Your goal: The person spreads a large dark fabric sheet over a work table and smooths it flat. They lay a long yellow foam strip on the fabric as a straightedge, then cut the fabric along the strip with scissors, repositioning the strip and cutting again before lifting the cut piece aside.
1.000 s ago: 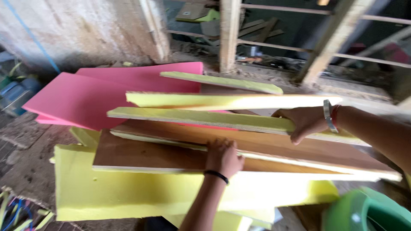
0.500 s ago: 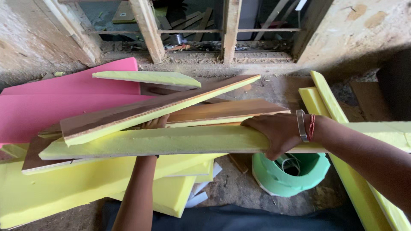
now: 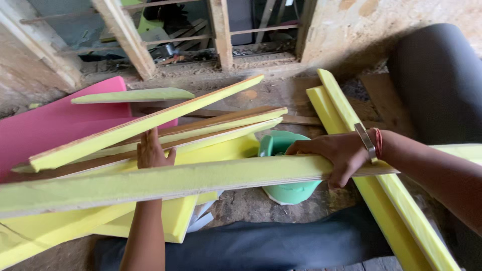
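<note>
At the left, a pink foam sheet (image 3: 45,130) lies on the floor (image 3: 261,208) under a loose pile of foam-covered boards (image 3: 165,125), and the person's left hand (image 3: 152,150) rests flat with straight fingers on this pile, probably to keep it from sliding. A long yellow foam-faced board (image 3: 165,181) crosses in front of the arm, raised above the floor. Further right, the right hand (image 3: 334,153) closes its grip around the board's edge, above a green bucket (image 3: 286,165), carrying its weight.
</note>
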